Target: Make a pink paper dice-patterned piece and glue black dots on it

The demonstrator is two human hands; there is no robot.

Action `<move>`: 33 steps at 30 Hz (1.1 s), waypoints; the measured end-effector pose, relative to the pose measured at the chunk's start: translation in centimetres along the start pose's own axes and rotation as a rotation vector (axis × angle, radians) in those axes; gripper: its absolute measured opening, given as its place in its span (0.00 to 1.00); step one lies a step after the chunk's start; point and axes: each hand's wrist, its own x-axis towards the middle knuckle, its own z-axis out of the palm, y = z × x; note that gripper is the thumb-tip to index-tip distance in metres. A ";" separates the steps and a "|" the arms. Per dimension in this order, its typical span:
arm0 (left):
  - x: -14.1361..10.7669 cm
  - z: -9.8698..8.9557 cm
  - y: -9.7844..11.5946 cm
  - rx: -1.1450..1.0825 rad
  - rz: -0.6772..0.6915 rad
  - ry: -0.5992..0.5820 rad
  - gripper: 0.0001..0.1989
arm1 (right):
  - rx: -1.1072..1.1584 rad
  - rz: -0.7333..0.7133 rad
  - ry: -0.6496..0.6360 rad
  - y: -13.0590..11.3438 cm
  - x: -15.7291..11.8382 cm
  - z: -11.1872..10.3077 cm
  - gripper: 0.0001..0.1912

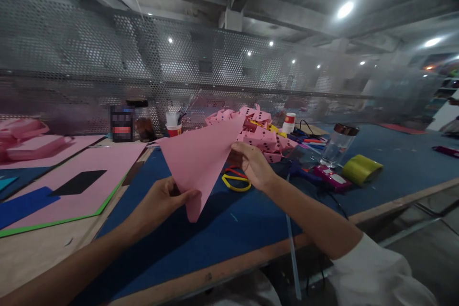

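Note:
A plain pink sheet [204, 153] is held up above the blue table mat, bent and narrowing to a rounded lower tip. My left hand [168, 198] pinches its lower left part, the thumb across the front and the other fingers behind. At the sheet's right edge, my right hand [251, 162] grips it between thumb and fingers. Scissors with red and yellow handles [236, 181] lie on the mat just below my right hand. Behind the sheet is a pile of pink folded pieces with black dots [263, 138].
Pink sheets [118, 162] with black and blue pieces lie at the left. At the right are a glass jar [337, 146], a yellow roll [362, 170] and a magenta tool [332, 178]. A perforated metal screen [201, 67] stands behind the table.

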 end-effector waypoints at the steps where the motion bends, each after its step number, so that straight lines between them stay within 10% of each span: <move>1: 0.0 0.0 0.0 -0.004 0.002 -0.004 0.14 | 0.003 0.002 0.009 0.0 0.1 -0.1 0.09; 17: -0.1 -0.3 0.5 -0.047 -0.016 -0.099 0.12 | 0.091 -0.100 0.226 -3.3 1.7 -2.5 0.08; 33: 0.2 -0.3 0.7 -0.211 -0.061 -0.067 0.15 | -0.561 -0.160 -0.121 -0.2 -0.9 0.5 0.14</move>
